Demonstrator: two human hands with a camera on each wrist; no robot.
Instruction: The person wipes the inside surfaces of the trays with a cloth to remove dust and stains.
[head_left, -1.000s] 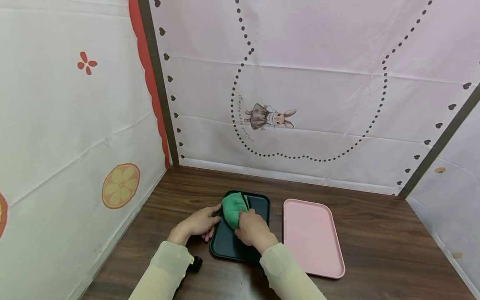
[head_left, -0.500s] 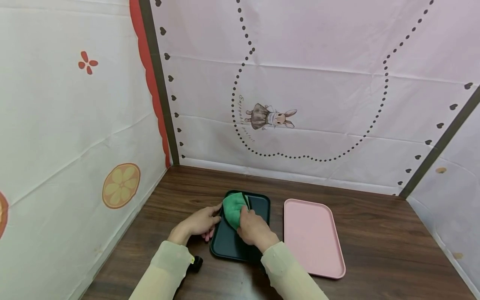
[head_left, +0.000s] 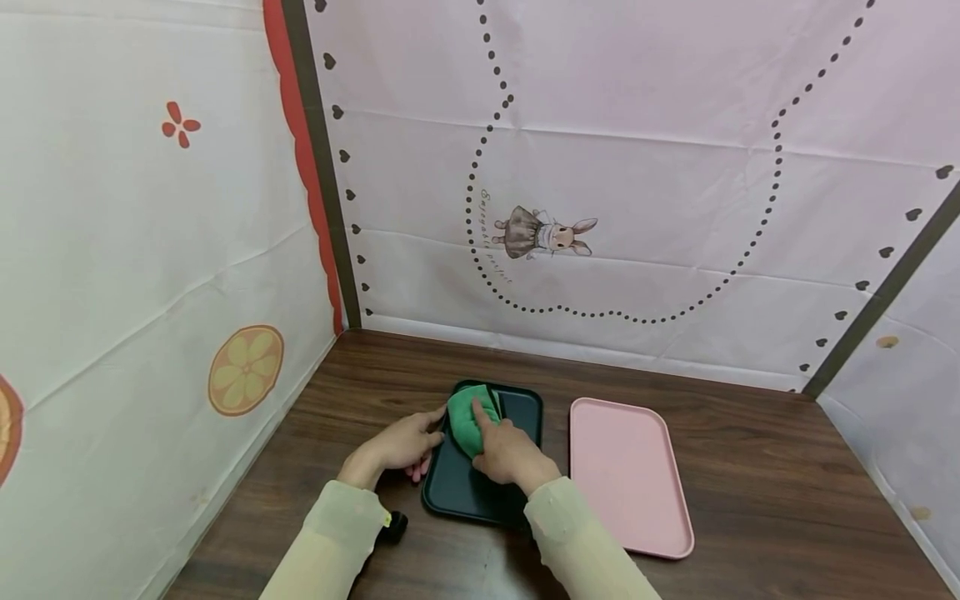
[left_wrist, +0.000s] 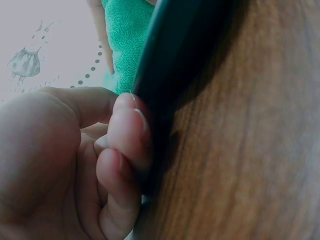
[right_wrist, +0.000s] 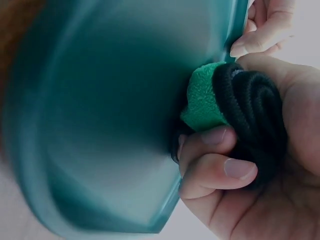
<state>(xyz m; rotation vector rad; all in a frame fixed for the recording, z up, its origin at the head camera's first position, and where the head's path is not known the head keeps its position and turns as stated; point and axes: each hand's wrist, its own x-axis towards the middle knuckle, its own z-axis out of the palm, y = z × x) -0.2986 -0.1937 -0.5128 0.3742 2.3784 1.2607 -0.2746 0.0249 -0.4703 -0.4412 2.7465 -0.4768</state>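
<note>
Two trays in head view, lying side by side on wood-grain table (head_left: 765,492): dark tray (head_left: 468,497) at left, pink tray (head_left: 630,479) at right, apart by a strip of wood; both rectangular, round-cornered, thin-rimmed. Holding green cloth (head_left: 462,427) on dark tray, toward its far left corner, with right hand (head_left: 512,454); laying index finger straight over the fabric, likely spreading pressure. Gripping dark tray's left edge with left hand (head_left: 405,442), probably bracing against sliding. Left wrist view: bending fingers around tray's edge, low beside the wood, apparently steadying it without covering the middle. Showing cloth's fluffy, looped pile against smooth tray wall. Right wrist view: grasping cloth by black ribbed band (right_wrist: 252,117), bunched in thick, soft folds inside curled fingers, presumably making a handle and leaving the pile facing the tray. Reflecting pale light off tray's smooth floor, suggesting hard, plastic-like material.
</note>
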